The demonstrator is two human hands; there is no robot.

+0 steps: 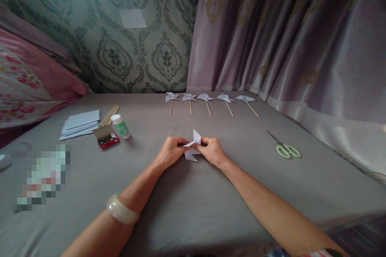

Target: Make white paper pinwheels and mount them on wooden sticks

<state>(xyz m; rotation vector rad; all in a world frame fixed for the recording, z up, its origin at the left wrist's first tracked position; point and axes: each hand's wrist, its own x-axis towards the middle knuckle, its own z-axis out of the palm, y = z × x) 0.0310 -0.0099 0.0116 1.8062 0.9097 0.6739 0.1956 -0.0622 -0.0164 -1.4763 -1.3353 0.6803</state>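
head view: left hand point(171, 149) and right hand point(213, 151) seemingly pinch folded paper point(191, 154) between fingers.

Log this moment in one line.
left hand: grips folded paper; right hand: grips same paper; pinwheels: five, far side; scissors: lying right

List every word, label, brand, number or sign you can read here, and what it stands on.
No text can be read with certainty.
Green label on the white-capped bottle: pale marks, too small and blurred to read.
Red box: faint pale marks on its side, too small to read.
Pixelated item at the left: obscured, unreadable.
Folded paper in the left hand and right hand: no writing visible.
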